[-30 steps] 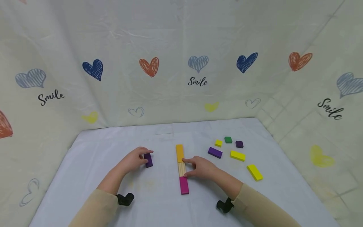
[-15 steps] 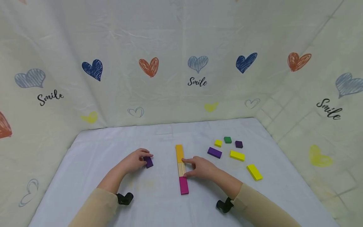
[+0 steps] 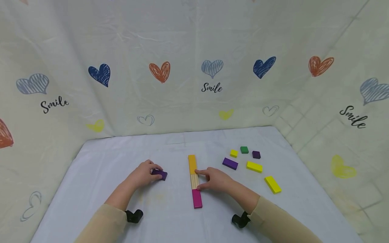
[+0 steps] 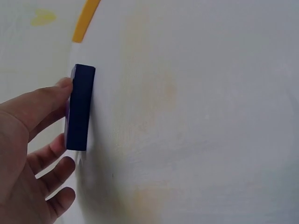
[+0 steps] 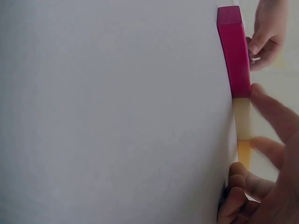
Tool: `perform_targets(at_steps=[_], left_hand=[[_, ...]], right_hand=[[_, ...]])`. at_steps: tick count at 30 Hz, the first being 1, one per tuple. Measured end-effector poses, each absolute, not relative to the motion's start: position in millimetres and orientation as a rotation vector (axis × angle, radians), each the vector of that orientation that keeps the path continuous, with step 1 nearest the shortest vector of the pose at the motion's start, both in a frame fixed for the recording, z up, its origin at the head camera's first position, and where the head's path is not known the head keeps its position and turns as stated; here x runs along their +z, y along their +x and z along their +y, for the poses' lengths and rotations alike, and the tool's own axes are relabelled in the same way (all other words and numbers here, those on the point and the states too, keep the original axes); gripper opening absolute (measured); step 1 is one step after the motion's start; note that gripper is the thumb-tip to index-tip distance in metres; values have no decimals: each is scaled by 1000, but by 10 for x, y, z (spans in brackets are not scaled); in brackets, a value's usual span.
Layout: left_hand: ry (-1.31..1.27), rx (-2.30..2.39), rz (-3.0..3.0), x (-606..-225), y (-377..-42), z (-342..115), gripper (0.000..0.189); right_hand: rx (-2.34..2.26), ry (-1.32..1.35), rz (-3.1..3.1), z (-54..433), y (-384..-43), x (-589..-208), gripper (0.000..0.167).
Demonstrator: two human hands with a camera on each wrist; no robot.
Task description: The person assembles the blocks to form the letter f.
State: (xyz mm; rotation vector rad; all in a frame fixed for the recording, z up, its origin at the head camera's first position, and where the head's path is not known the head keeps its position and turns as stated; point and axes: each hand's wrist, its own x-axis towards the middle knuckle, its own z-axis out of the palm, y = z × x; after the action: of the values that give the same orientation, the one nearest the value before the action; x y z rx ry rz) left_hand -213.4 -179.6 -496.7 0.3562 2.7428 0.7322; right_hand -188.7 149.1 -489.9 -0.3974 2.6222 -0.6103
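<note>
My left hand (image 3: 142,173) pinches a purple block (image 3: 162,174) between thumb and fingers, left of a row of blocks. In the left wrist view the same block (image 4: 81,108) looks dark blue, and the lower fingers are apart from it. The row joins an orange block (image 3: 192,164), a plain wood block (image 3: 194,181) and a magenta block (image 3: 197,199) end to end. From the right, the thumb and index finger of my right hand (image 3: 218,179) touch its side, the thumb near the magenta–wood joint, the index finger by the orange block. The other right fingers are curled underneath.
Right of the row lie another purple block (image 3: 230,163), two long yellow blocks (image 3: 254,166), a small yellow block (image 3: 234,153), a green block (image 3: 244,150) and a small dark purple block (image 3: 256,154). A white cloth (image 3: 170,222) covers the table.
The left hand has turned the purple block from pointing away to lying roughly crosswise, its free end now towards the row. The right hand and the row have stayed put.
</note>
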Motion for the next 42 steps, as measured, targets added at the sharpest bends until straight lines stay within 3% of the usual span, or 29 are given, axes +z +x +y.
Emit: perform_targets(at_steps=[25,42], left_hand=[[557,862,2700,-5064,-2191,-1860,38],[471,888,2760,-5031,-2427,-1427,40]], right_hand=[[-601,-402,2632,1495,-1909,-4892,75],[-614,-405,2624,1491,-1893,-4904,74]])
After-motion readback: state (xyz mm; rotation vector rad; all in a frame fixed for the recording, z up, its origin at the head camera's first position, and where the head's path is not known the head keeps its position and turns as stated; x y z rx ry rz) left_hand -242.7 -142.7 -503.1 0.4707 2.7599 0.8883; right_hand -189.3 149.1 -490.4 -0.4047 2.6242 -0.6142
